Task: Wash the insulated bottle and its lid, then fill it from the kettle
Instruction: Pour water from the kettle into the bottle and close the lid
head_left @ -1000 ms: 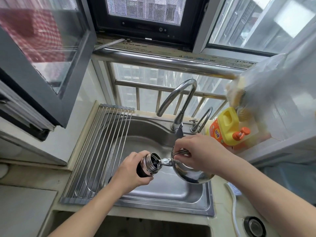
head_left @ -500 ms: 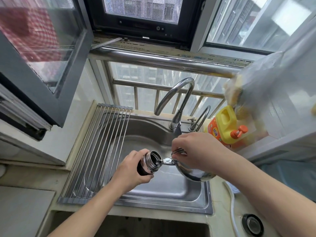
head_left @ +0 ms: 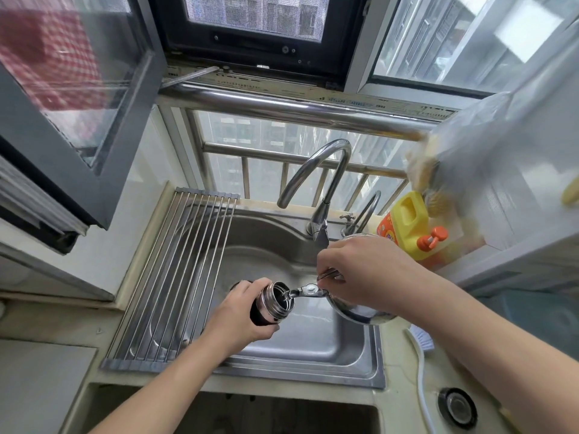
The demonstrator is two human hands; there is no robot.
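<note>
Both our hands met over the stainless steel sink (head_left: 313, 349) in the head view. Our left hand (head_left: 238, 314) wrapped round the dark insulated bottle with the steel neck (head_left: 275, 303), tilted with its open mouth facing right, while our right hand (head_left: 366, 270) gripped the wire handle of the polished steel kettle (head_left: 354, 313). The kettle's spout (head_left: 305, 290) reached that mouth from the right, so we judged the pour hung on holding spout and bottle axis in line.
</note>
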